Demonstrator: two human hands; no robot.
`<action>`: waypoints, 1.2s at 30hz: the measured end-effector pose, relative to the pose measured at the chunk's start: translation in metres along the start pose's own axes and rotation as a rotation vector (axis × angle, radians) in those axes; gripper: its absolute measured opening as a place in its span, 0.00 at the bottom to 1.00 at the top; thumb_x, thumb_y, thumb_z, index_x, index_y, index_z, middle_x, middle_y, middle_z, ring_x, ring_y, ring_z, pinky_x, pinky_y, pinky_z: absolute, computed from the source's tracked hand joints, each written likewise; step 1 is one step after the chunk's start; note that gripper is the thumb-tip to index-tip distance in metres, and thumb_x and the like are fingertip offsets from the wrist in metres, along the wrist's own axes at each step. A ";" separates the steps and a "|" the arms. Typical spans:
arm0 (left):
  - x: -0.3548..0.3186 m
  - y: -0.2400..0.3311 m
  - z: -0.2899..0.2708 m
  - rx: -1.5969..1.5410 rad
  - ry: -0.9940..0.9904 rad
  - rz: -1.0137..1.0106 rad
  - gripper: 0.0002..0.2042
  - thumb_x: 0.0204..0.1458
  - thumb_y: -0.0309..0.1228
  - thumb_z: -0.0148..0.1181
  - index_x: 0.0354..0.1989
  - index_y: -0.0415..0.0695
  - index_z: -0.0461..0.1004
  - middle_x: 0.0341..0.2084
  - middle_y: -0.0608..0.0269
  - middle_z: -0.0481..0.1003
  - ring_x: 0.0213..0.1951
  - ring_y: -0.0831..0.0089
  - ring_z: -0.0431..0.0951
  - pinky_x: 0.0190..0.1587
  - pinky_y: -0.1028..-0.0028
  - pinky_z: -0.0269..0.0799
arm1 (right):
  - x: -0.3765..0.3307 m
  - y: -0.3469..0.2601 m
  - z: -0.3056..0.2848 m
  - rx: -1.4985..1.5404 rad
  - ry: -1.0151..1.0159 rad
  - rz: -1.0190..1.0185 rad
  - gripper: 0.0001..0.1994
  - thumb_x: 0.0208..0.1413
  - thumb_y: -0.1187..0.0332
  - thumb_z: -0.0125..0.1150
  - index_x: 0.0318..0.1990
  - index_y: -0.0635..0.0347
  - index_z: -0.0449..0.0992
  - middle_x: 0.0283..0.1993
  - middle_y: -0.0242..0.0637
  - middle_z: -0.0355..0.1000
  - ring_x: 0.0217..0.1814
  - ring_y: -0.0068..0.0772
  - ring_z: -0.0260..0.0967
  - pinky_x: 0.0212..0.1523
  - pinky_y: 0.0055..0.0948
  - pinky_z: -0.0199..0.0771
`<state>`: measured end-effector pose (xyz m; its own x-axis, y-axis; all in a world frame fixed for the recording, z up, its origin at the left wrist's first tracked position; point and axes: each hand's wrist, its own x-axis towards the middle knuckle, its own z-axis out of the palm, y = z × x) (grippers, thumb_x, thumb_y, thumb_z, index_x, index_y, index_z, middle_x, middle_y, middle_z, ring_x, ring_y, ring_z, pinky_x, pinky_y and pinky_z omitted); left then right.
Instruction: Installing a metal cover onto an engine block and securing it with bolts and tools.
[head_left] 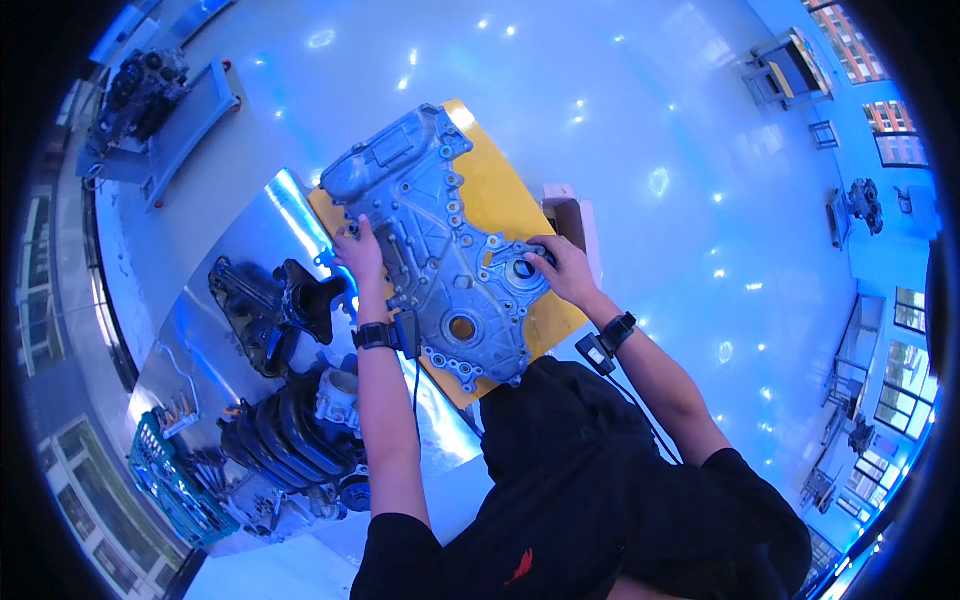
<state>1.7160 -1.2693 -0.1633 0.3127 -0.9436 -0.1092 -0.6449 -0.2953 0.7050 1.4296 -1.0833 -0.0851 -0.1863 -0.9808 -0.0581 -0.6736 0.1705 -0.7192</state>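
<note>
A large grey cast-metal engine timing cover point(425, 240) lies at a slant over a yellow board point(495, 185), its ribbed face with bolt holes and a round opening toward me. My left hand point(362, 252) is closed on the cover's left edge, its fingertips partly hidden against the metal. On the opposite side, my right hand point(568, 272) grips the cover's right edge beside a round bore point(524, 268), fingers curled over the rim. Each wrist wears a black band with a small cabled box.
Left of the board, a shiny metal table point(200, 310) carries black engine parts point(265, 310), a ribbed black intake manifold point(295, 430) and a teal tray of tools point(165, 490). A cardboard box point(575, 225) stands behind the board. An engine on a stand point(140, 100) is far left.
</note>
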 end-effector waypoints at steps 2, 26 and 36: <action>-0.004 0.015 0.002 0.107 -0.082 0.027 0.32 0.52 0.53 0.52 0.50 0.30 0.64 0.48 0.40 0.67 0.56 0.49 0.61 0.60 0.54 0.45 | -0.006 0.008 -0.003 -0.005 0.049 0.017 0.14 0.53 0.61 0.58 0.42 0.60 0.73 0.40 0.43 0.72 0.42 0.44 0.70 0.42 0.37 0.70; 0.078 -0.015 -0.005 -0.445 -0.508 -0.339 0.49 0.45 0.71 0.40 0.61 0.33 0.57 0.56 0.50 0.63 0.55 0.62 0.63 0.60 0.67 0.54 | 0.011 0.016 0.014 0.238 0.175 0.251 0.11 0.56 0.65 0.58 0.38 0.65 0.72 0.31 0.38 0.70 0.33 0.27 0.67 0.36 0.27 0.68; 0.094 -0.001 -0.010 -0.499 -0.612 -0.521 0.52 0.41 0.76 0.33 0.62 0.39 0.56 0.53 0.51 0.65 0.55 0.62 0.64 0.58 0.65 0.56 | 0.006 0.015 0.018 0.400 0.120 0.332 0.12 0.59 0.62 0.54 0.40 0.64 0.70 0.27 0.35 0.68 0.30 0.21 0.64 0.33 0.25 0.66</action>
<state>1.7528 -1.3566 -0.1672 -0.0342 -0.6679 -0.7434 -0.1096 -0.7369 0.6671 1.4316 -1.0883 -0.1088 -0.4397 -0.8583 -0.2646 -0.2436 0.3975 -0.8847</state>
